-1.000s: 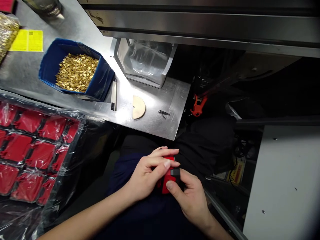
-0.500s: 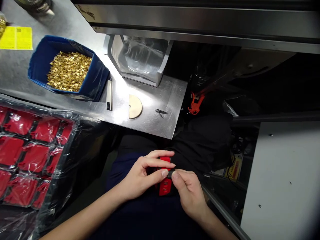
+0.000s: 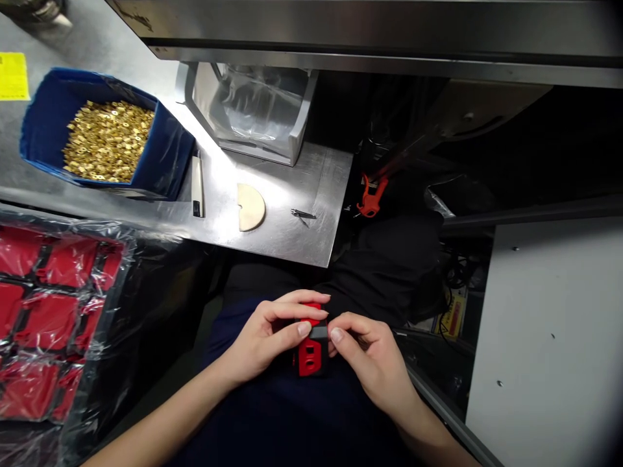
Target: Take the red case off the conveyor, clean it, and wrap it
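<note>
A blue bin (image 3: pixel 160 162) of small brass pieces (image 3: pixel 107 139) stands on a steel worktop (image 3: pixel 292 233). Just right of it lie a pale-handled tool (image 3: pixel 196 188), a tan half-disc (image 3: pixel 250 206) and small tweezers (image 3: pixel 302 214). A plastic-wrapped tray of red parts (image 3: pixel 53 311) lies at left. An orange clip (image 3: pixel 368 198) hangs beyond the worktop's edge.

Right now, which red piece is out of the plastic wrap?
The red part held between both hands over the lap; the other red pieces sit under plastic in the left-side tray.
</note>
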Action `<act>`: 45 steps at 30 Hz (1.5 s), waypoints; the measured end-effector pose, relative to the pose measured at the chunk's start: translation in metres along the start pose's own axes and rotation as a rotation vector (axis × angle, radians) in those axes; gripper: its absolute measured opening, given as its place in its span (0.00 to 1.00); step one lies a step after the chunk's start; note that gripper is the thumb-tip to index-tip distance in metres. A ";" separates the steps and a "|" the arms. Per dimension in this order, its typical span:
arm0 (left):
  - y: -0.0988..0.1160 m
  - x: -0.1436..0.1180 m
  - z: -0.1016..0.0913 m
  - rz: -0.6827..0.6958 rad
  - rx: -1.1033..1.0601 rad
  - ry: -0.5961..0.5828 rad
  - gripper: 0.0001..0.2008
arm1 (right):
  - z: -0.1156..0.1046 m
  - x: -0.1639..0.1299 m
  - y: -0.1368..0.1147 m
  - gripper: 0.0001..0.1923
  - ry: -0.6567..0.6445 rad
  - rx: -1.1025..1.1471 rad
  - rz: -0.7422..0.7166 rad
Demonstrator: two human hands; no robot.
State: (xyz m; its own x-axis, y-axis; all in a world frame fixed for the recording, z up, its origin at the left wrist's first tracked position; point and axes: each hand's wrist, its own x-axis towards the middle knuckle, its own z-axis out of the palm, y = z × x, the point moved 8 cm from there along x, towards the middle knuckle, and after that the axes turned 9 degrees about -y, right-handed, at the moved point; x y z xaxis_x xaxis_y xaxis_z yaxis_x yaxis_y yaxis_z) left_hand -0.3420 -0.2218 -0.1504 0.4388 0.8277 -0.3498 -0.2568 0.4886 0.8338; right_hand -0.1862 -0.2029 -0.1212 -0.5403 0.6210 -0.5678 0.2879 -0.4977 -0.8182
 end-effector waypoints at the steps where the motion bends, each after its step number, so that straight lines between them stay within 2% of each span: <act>1: 0.000 0.000 0.000 -0.002 0.002 0.000 0.12 | 0.000 0.000 -0.001 0.14 -0.002 -0.004 -0.003; 11: 0.003 -0.006 0.003 0.057 0.183 0.047 0.12 | 0.002 -0.001 0.007 0.13 0.005 0.018 0.083; 16: 0.004 -0.007 0.000 0.044 0.216 0.053 0.13 | 0.016 -0.004 0.022 0.14 -0.029 0.163 0.173; 20: 0.004 -0.007 -0.001 0.018 0.212 0.064 0.13 | 0.013 -0.006 0.022 0.14 0.033 0.200 0.139; 25: 0.008 -0.006 0.002 0.035 0.226 0.064 0.13 | 0.005 -0.005 0.011 0.12 0.038 0.151 0.092; 31: 0.008 -0.009 0.003 0.060 0.269 0.065 0.13 | 0.012 -0.004 0.014 0.11 -0.015 0.277 0.115; 39: 0.006 -0.012 0.004 0.066 0.280 0.056 0.13 | 0.014 -0.005 0.017 0.14 -0.047 0.298 0.142; 45: 0.005 -0.012 0.005 0.042 0.271 0.046 0.13 | 0.020 -0.009 0.024 0.12 -0.012 0.468 0.139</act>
State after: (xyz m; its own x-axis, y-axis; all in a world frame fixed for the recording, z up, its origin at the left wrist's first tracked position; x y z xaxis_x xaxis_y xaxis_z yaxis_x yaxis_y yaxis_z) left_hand -0.3439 -0.2304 -0.1396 0.3916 0.8603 -0.3264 -0.0318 0.3672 0.9296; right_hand -0.1906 -0.2321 -0.1338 -0.5320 0.5233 -0.6657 -0.0267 -0.7962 -0.6045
